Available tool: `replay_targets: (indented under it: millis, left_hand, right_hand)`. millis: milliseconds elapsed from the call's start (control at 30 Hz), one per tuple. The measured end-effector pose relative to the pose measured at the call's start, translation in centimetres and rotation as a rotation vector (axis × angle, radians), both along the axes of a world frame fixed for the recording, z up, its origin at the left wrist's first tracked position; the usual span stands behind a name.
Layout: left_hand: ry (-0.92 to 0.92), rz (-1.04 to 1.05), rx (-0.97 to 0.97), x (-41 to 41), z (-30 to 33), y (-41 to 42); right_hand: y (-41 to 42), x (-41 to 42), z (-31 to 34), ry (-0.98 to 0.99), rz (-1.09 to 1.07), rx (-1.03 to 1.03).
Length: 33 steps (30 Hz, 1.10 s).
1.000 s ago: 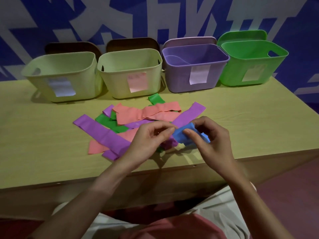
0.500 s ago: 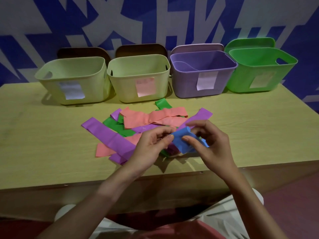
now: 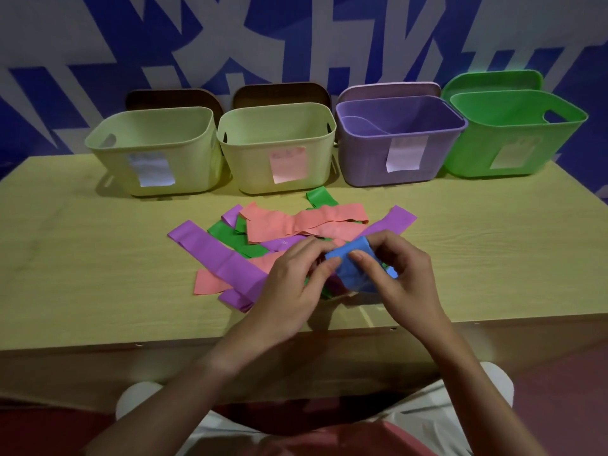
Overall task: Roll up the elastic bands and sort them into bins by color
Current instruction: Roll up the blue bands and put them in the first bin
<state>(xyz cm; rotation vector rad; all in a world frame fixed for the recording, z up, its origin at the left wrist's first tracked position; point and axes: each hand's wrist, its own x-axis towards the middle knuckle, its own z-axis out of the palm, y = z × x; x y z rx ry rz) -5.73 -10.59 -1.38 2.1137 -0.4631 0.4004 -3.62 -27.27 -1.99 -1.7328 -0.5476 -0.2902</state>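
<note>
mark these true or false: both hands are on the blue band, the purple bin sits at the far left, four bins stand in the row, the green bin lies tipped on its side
1. Both hands hold the blue band: true; the left hand and right hand pinch it.
2. Purple bin is far left: false; it is third from the left.
3. Four bins in the row: true.
4. Green bin lies tipped over: false; it stands upright.

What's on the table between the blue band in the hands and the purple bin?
In the head view, flat pink bands and one purple band lie between the blue band and the purple bin.
</note>
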Motion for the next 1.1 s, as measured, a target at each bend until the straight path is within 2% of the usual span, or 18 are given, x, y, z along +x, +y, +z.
replay_targets:
  millis: [100,200,433,700,800,933,1100]
  left_hand:
    - [-0.002,0.022,0.011,0.0,0.0,-0.1]
    - [0.039,-0.017,-0.085,-0.1,0.2,-0.3]
    - [0.248,-0.118,-0.313,-0.1,0.3,-0.5]
    - [0.066,-0.021,-0.074,-0.6,-0.4,0.3]
    - [0.074,0.004,-0.057,-0.6,-0.5,0.1]
    - [0.196,-0.062,-0.271,-0.7,-0.2,-0.1]
    - [0.418,-0.157,-0.537,-0.4,0.0,-0.2]
  right_hand:
    - [0.3,-0.2,-0.2,0.051,0.049,0.053]
    - [0.2,-0.2,0.2,0.087,0.086,0.127]
    - [0.2,-0.5,1.1,0.002,0.025,0.070]
    - [0.5,-0.7,0.7,0.046,-0.017,0.084]
    - [0.9,-0.7,0.6,0.074,0.010,0.100]
    - [0.8,-0.8,0.4,0.125,0.079,0.181]
    - [0.6,-0.8,0.7,0.052,0.042,0.125]
